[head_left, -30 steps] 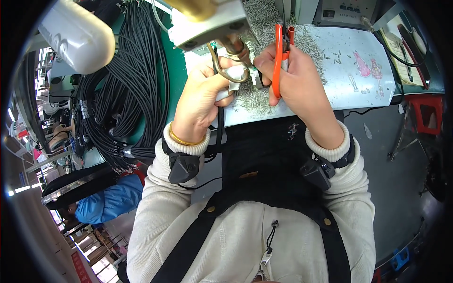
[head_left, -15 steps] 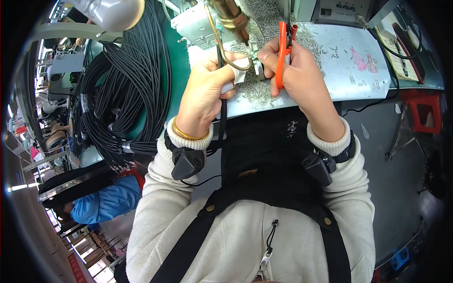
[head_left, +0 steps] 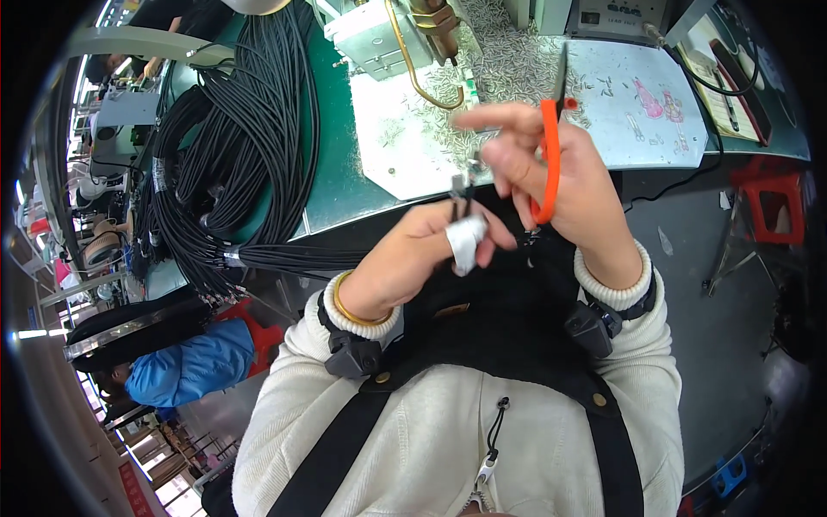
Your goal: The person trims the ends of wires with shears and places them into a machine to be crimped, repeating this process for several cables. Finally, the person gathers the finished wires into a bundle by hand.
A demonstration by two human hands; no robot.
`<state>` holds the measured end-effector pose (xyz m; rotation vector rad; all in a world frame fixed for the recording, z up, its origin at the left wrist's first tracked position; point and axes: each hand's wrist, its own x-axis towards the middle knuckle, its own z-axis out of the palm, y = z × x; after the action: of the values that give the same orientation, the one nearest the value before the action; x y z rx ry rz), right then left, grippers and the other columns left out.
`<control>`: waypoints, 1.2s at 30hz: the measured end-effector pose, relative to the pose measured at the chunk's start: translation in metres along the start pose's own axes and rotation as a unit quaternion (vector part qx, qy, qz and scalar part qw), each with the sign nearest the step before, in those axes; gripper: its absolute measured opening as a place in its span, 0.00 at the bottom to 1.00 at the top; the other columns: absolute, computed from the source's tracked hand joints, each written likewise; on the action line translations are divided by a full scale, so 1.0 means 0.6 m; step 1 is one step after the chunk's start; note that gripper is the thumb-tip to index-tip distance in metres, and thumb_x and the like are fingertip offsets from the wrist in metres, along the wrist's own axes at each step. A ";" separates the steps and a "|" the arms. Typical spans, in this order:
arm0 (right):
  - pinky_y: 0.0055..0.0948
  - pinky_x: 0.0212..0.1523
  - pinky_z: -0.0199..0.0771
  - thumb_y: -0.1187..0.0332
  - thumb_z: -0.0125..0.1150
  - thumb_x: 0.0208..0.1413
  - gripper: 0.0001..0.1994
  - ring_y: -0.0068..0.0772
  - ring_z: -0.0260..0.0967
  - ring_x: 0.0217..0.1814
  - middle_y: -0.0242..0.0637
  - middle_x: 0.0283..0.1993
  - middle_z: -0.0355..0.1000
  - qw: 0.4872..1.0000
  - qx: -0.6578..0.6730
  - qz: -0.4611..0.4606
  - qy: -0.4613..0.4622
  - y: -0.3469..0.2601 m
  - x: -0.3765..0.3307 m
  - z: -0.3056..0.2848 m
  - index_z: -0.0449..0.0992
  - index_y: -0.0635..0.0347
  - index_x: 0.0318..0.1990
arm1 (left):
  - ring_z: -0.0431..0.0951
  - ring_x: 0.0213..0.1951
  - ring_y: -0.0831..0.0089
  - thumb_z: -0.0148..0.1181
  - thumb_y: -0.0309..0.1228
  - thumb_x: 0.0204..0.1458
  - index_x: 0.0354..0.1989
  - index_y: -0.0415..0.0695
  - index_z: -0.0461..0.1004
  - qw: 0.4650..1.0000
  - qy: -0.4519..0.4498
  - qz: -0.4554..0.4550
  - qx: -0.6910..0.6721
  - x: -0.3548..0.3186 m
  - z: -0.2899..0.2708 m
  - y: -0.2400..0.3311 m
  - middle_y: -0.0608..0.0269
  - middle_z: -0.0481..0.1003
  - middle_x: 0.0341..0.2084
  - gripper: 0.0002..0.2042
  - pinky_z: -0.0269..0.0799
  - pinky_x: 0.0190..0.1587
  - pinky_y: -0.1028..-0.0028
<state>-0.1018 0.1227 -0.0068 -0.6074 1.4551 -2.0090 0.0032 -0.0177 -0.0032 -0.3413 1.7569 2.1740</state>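
My left hand (head_left: pixel 413 258) pinches the end of a thin black cable (head_left: pixel 461 194), its metal tips sticking up between a taped finger and thumb. My right hand (head_left: pixel 564 189) holds orange-handled cutters (head_left: pixel 549 146) in its palm, with the dark jaws pointing up. Its fingertips reach toward the cable end. Both hands hover near my chest, just in front of the green bench edge (head_left: pixel 345 211).
A thick bundle of black cables (head_left: pixel 250 146) drapes over the bench's left side. A white plate (head_left: pixel 401 129) strewn with small metal pieces lies under a grey machine with a brass tube (head_left: pixel 388 34). A red stool (head_left: pixel 771 207) stands right. A person in blue (head_left: pixel 194 366) sits lower left.
Both hands have drawn back from the machine toward my chest. The cable end came with the left hand, and the cutters stayed in the right.
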 end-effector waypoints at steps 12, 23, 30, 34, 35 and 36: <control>0.12 0.13 0.54 0.67 0.57 0.49 0.10 0.15 0.59 0.15 0.30 0.16 0.64 0.968 -0.230 -0.090 0.043 0.047 -0.027 0.009 0.70 0.65 0.25 | 0.67 0.26 0.84 0.53 0.22 0.47 0.35 0.36 0.69 0.998 0.058 0.026 -0.018 -0.009 0.011 0.013 0.66 0.70 0.27 0.07 0.63 0.26 0.85; 0.16 0.13 0.56 0.65 0.50 0.54 0.14 0.17 0.61 0.14 0.28 0.13 0.61 0.953 0.134 0.250 -0.107 0.022 -0.038 0.008 0.65 0.61 0.19 | 0.70 0.29 0.83 0.52 0.16 0.44 0.34 0.36 0.69 0.817 0.149 0.380 0.407 -0.001 0.000 -0.010 0.67 0.70 0.26 0.08 0.64 0.29 0.85; 0.18 0.12 0.58 0.74 0.57 0.41 0.03 0.21 0.62 0.14 0.30 0.21 0.67 0.780 -0.465 -0.417 0.035 0.053 -0.027 0.011 0.69 0.60 0.24 | 0.66 0.22 0.86 0.53 0.18 0.43 0.30 0.39 0.68 0.983 0.098 0.105 -0.114 -0.004 -0.002 0.003 0.67 0.70 0.24 0.05 0.58 0.20 0.88; 0.19 0.16 0.63 0.75 0.58 0.34 0.08 0.26 0.67 0.18 0.31 0.25 0.71 0.781 -0.462 -0.419 -0.005 0.017 -0.025 0.007 0.71 0.59 0.27 | 0.63 0.18 0.89 0.55 0.21 0.43 0.30 0.39 0.68 0.982 0.069 0.039 -0.173 -0.011 -0.010 0.010 0.68 0.70 0.23 0.05 0.51 0.16 0.89; 0.19 0.16 0.63 0.75 0.58 0.34 0.08 0.26 0.67 0.18 0.31 0.25 0.71 0.782 -0.462 -0.419 -0.005 0.019 -0.024 0.005 0.71 0.59 0.27 | 0.61 0.17 0.89 0.56 0.22 0.43 0.30 0.40 0.69 0.982 0.076 0.034 -0.169 -0.013 -0.011 0.010 0.68 0.70 0.23 0.05 0.49 0.14 0.89; 0.18 0.16 0.63 0.76 0.58 0.35 0.08 0.26 0.68 0.19 0.32 0.27 0.72 0.774 -0.460 -0.436 -0.003 0.024 -0.023 0.002 0.71 0.59 0.28 | 0.61 0.17 0.89 0.56 0.22 0.43 0.30 0.40 0.69 0.982 0.075 0.034 -0.169 -0.013 -0.010 0.010 0.68 0.70 0.23 0.05 0.49 0.14 0.89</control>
<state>-0.0882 0.1279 -0.0205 -1.9968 2.4302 -1.6641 0.0081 -0.0256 0.0038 -0.5459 1.4842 2.5596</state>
